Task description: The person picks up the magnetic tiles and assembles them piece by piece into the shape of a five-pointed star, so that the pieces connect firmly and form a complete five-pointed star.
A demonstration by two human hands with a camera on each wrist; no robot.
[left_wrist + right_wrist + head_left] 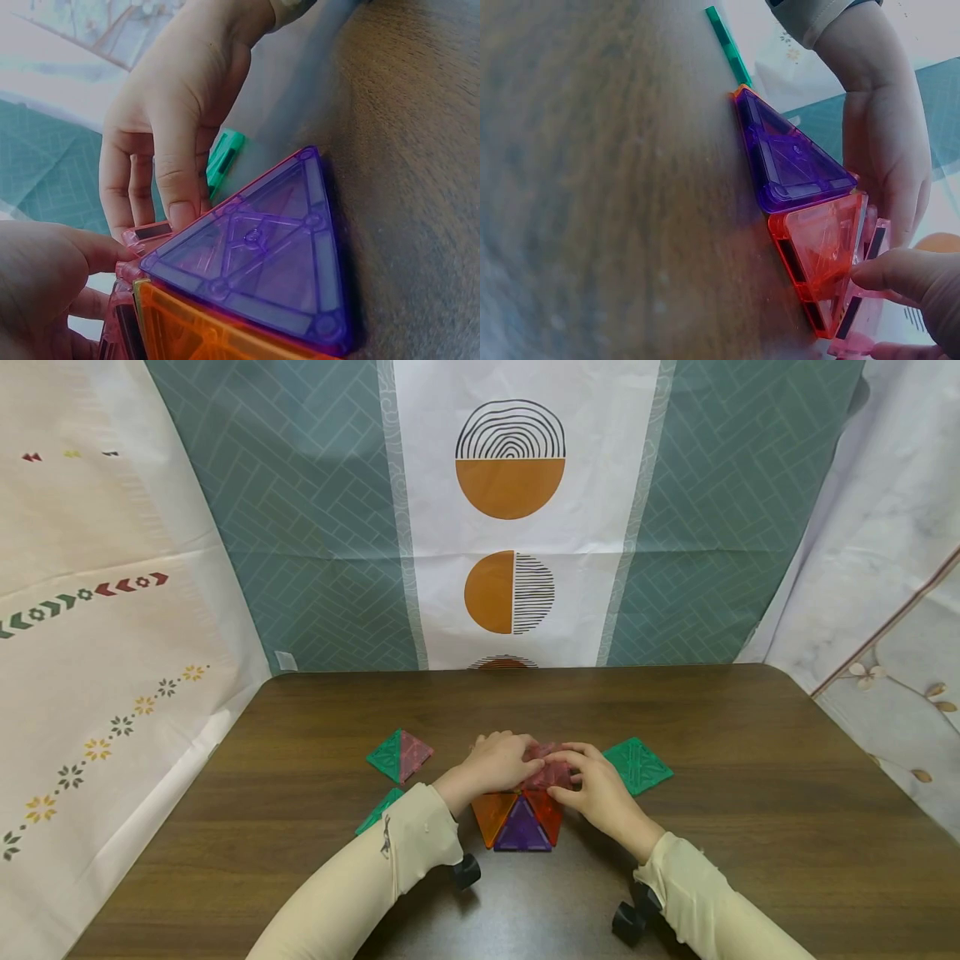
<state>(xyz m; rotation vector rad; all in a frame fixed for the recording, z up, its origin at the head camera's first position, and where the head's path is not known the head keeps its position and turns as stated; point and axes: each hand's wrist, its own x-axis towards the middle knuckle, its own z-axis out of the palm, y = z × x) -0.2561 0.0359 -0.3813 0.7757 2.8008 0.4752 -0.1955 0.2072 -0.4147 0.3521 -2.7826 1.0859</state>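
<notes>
A small construction of translucent triangular magnetic tiles stands on the table. Its lower sides are a purple tile (pixel 522 828), an orange tile (pixel 495 814) and a red tile (pixel 546 812). Above them, pink tiles (pixel 553 774) lean together, partly hidden by fingers. My left hand (pixel 497 762) pinches a pink tile at the top from the left, its thumb near the purple tile's tip. From the right, my right hand (pixel 600 785) pinches another pink tile (pixel 862 322) between thumb and fingers, just above the red tile. The hands almost meet.
On the brown table (pixel 750 777), a green diamond of two tiles (pixel 637 766) lies to the right. A green and pink pair (pixel 401 755) lies at the left, with another green tile (pixel 378 810) partly behind my left sleeve. A patterned cloth (pixel 322 527) hangs behind the table.
</notes>
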